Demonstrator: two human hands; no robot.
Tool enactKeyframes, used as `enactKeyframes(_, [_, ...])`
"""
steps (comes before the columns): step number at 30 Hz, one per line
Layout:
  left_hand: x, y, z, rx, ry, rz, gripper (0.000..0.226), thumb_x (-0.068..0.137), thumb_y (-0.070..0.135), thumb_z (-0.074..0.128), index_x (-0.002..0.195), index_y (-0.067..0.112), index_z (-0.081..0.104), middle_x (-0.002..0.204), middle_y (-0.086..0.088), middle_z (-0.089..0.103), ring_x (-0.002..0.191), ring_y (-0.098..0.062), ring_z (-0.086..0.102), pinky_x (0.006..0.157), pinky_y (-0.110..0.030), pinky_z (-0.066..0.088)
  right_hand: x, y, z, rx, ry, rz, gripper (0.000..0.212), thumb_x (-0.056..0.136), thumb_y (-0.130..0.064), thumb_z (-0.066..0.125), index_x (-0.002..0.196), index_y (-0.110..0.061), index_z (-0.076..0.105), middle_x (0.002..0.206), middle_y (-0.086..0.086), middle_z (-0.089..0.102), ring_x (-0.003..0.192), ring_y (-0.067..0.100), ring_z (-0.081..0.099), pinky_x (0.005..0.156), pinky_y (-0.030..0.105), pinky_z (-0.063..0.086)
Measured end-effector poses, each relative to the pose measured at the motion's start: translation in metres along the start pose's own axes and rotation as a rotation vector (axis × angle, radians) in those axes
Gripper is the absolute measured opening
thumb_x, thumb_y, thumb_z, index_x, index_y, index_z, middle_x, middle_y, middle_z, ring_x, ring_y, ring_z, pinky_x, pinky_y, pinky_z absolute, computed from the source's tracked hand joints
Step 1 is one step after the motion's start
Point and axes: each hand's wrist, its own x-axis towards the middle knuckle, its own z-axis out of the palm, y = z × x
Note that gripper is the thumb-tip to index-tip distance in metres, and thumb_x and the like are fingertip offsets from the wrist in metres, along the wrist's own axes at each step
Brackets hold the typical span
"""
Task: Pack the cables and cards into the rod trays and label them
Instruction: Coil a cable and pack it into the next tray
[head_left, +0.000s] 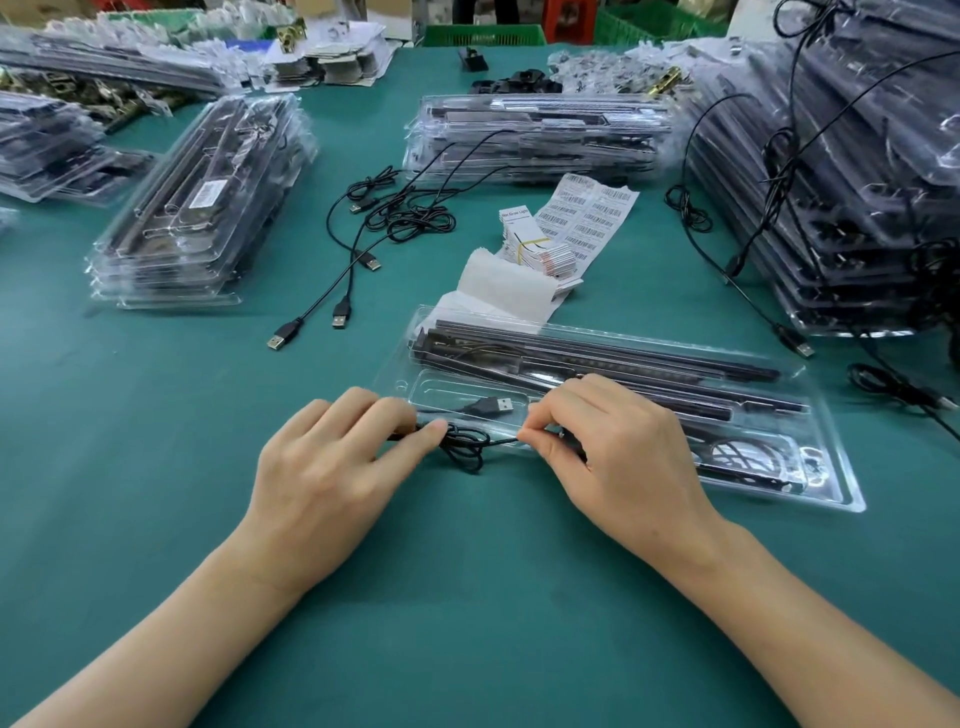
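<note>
– Gripping what, L hand (332, 457)?
– Black cable (462, 449). Thumb + fingers pinch it at the near-left corner of the rod tray (841, 501). R hand (613, 447) pinches the same cable further along, over the tray's near edge.
– Where's the rest of the cable?
– Coiled bunch sits btw the two hands, just off the tray's near rim. Can't tell if it touches the desk (156, 415).
– Anything in the tray yet?
– USB plug (493, 404) lies in the long compartment at the tray's near-left. Can't tell if it's this cable's end. Dark rods (597, 353) lie lengthwise in the tray's far slots. A round dark part sits near the tray's right end, too blurry to ID.
– Cards, labels?
– Card bundle (535, 244) w/ yellow rubber band is beyond the tray's far edge, apart from it. Barcode label sheet (587, 213) is just behind the cards, further from the tray. White backing paper (504, 291) reaches the tray's far-left corner.
– Other stuff?
– Loose cables (395, 213) w/ USB ends lie far-left of the tray. Three tray stacks: left stack (197, 208) well left of the tray, far stack (535, 140) straight beyond it, tall stack (841, 182) to its right w/ cables draped over.
</note>
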Motion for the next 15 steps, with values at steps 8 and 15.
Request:
enactKeyframes(8, [0.003, 0.003, -0.007, 0.024, 0.048, -0.044, 0.017, 0.085, 0.005, 0.08, 0.075, 0.018, 0.075, 0.079, 0.004, 0.071, 0.065, -0.025, 0.065, 0.059, -0.035, 0.046, -0.003, 0.002, 0.003, -0.004, 0.008, -0.003, 0.014, 0.089, -0.016, 0.077, 0.08, -0.017, 0.066, 0.077, -0.009, 0.063, 0.072, 0.012, 0.051, 0.055, 0.034, 0.048])
enactKeyframes(15, [0.013, 0.005, -0.005, 0.049, 0.047, -0.068, 0.026, 0.092, 0.013, 0.075, 0.067, 0.016, 0.069, 0.073, 0.003, 0.069, 0.058, -0.025, 0.061, 0.052, -0.037, 0.044, -0.001, 0.001, 0.004, -0.002, 0.047, -0.004, 0.013, 0.089, -0.015, 0.077, 0.081, -0.015, 0.067, 0.076, -0.008, 0.063, 0.07, 0.013, 0.052, 0.057, 0.032, 0.049])
